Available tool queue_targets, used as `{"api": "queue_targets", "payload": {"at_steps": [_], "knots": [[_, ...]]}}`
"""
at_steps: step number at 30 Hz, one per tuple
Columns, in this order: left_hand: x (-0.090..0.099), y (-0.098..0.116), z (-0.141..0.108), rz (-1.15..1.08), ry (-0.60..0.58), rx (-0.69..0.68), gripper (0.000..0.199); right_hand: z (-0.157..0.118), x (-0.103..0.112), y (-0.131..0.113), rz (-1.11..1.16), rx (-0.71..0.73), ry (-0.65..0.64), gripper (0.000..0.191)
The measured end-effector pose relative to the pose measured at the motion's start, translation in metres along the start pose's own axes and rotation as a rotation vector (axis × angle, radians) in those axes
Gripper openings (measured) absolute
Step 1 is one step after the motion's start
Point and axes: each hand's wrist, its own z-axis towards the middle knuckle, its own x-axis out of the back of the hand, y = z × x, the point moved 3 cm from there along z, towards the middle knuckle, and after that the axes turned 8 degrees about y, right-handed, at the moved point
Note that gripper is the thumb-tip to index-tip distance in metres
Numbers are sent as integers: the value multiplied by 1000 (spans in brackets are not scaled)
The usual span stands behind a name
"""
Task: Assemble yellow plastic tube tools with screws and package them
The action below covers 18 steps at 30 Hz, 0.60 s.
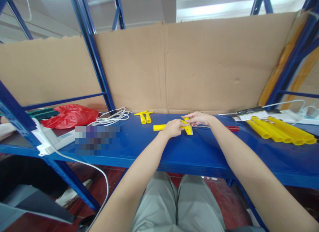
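Note:
A yellow T-shaped scraper (188,129) with a round tube handle is held just above the blue shelf, its handle pointing left and a pale blade edge along its right side. My left hand (173,128) is closed around it where handle and head meet. At the far end of the head, the fingers of my right hand (196,118) are pinched together; anything small between them is hidden. A screwdriver (232,128) with a red handle lies on the shelf, its metal shaft passing behind my right wrist.
Two similar yellow scrapers (146,117) lie near the cardboard back wall (199,65). Several yellow tubes (281,130) lie at the right beside flat packets (251,113). At the left are a coiled white cable (112,117), a red plastic bag (71,116) and a white power strip (63,140).

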Motion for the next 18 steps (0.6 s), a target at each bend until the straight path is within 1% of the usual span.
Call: {"api": "queue_targets", "payload": {"at_steps": [3, 5, 7, 8, 10, 11, 13, 15, 18], "knots": [[-1, 1, 0, -1, 2, -4, 38, -1, 0, -1, -12, -12, -7, 49], [-1, 0, 1, 1, 5, 4, 39, -2, 5, 0, -20, -27, 10, 47], [-1, -1, 1, 2, 6, 19, 40, -3, 17, 3, -52, -30, 96, 44], [-1, -1, 1, 2, 7, 26, 41, -3, 26, 6, -96, -33, 173, 41], [-1, -2, 1, -3, 7, 37, 42, -5, 47, 15, -270, -59, 351, 30], [-1, -3, 1, -7, 6, 41, 42, -6, 58, 21, -404, -96, 433, 23], [-2, -3, 1, -14, 6, 47, 41, -8, 73, 30, -645, -96, 526, 14], [-2, -3, 1, -18, 6, 47, 40, -8, 79, 37, -799, -78, 568, 14], [-4, -3, 2, -16, 5, 43, 39, -6, 74, 43, -855, -59, 541, 17]]}}
